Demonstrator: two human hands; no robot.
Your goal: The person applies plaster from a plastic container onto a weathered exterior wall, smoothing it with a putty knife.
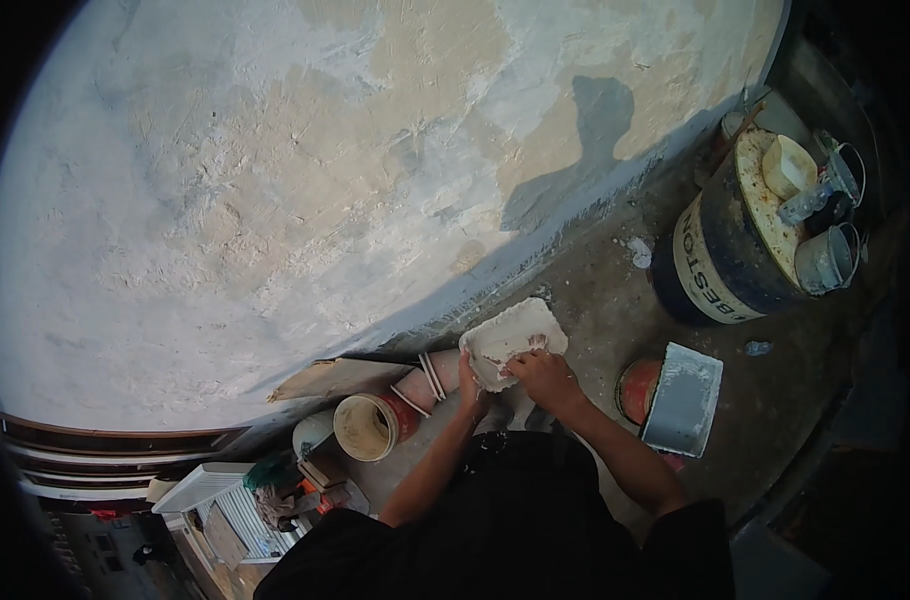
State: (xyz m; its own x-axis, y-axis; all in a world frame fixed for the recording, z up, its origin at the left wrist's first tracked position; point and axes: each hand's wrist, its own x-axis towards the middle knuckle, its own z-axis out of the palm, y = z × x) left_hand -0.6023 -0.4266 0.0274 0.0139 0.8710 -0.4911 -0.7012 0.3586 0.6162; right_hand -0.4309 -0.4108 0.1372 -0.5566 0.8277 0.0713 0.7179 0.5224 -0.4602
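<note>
In front of my body is a shallow pale tray [516, 322], its surface coated with whitish paste. My left hand [470, 388] grips the tray's near left edge, thumb along the side. Over the tray's right part, my right hand [543, 376] is closed with its fingers curled down at the paste. Whatever it holds is hidden by the fingers or too small to name. Just beyond the tray rises a wall [305, 190] with patchy white and beige coating and rough scrape marks.
At the right stands a dark drum [713, 255] with containers on its lid. A grey paste-marked tub [683, 398] rests by a red bucket [637, 390]. Left of me are an open bucket [366, 427], a board [340, 378] and a white slatted rack [237, 515] with clutter.
</note>
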